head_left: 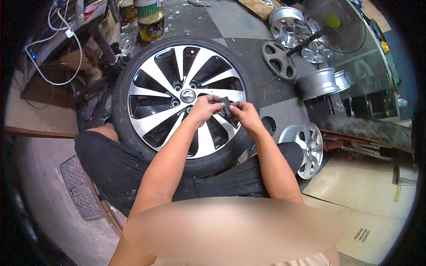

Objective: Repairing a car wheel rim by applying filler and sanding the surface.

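Note:
Between my two hands is a small dark grey, creased piece of sheet [226,107], too small to tell if it is cloth or sandpaper. My left hand [206,109] pinches its left side with thumb and fingers. On its right side the fingers of my right hand [246,116] are closed. Both hands are over the right part of a large alloy wheel [188,95] with polished silver spokes and black recesses. A black tire [123,80] surrounds the wheel, which lies face up between my legs. Part of the lower right spokes is hidden by my hands.
Paint cans [151,29] stand beyond the tire. At the right are a pedestal fan [333,22], a grey wheel cover [278,60], several silver rims [316,84] and another rim [310,150] beside my right knee. Flattened cardboard [355,186] lies lower right; a white cable [80,57] hangs upper left.

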A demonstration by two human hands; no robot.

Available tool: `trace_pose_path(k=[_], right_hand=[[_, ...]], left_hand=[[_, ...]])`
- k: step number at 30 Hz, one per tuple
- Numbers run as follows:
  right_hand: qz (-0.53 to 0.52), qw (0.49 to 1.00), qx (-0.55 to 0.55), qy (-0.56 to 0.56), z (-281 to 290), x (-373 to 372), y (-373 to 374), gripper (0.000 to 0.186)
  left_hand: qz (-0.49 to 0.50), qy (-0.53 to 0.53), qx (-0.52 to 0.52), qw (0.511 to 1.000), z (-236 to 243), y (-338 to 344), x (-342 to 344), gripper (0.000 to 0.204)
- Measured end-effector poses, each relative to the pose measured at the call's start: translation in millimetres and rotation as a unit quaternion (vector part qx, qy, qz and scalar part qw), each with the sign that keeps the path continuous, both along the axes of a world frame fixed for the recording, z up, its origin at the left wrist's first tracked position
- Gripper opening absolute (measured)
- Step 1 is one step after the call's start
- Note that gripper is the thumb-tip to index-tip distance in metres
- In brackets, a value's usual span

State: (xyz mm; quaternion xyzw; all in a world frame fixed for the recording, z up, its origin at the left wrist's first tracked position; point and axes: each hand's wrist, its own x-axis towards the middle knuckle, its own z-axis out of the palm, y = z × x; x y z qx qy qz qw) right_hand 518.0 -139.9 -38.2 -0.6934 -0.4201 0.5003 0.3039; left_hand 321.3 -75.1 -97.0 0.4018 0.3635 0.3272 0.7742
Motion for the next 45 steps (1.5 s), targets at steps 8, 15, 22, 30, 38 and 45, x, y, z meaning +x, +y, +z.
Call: trace_pose_path(k=[8,15,22,30,38,45], right_hand=[[0.089,0.982,0.117,-0.118,-13.5,5.4,-4.4,0.018],[0.150,0.959,0.072,-0.230,-1.8,-18.4,-11.6,0.030],[0.056,0.998,-0.023,0.009,-7.9,27.5,-7.8,0.025],[0.107,0.987,0.030,-0.116,-3.0,143.4,-5.9,0.026],[0.064,0.881,-0.275,-0.379,-135.9,294.8,-44.3,0.038],[0.146,0.864,-0.239,-0.418,-247.8,275.7,-51.5,0.050]], left_hand=[[-0.023,0.127,0.028,0.991,-0.5,-5.1,12.8,0.016],[-0.044,0.212,0.041,0.975,-8.3,-4.8,10.0,0.019],[-0.109,0.021,0.032,0.993,-7.3,-1.4,14.7,0.023],[-0.110,0.358,0.443,0.815,-18.9,8.1,38.1,0.058],[-0.012,0.563,0.495,0.662,-50.0,29.3,16.6,0.063],[0.101,0.592,0.458,0.655,-75.5,49.5,-24.3,0.053]])
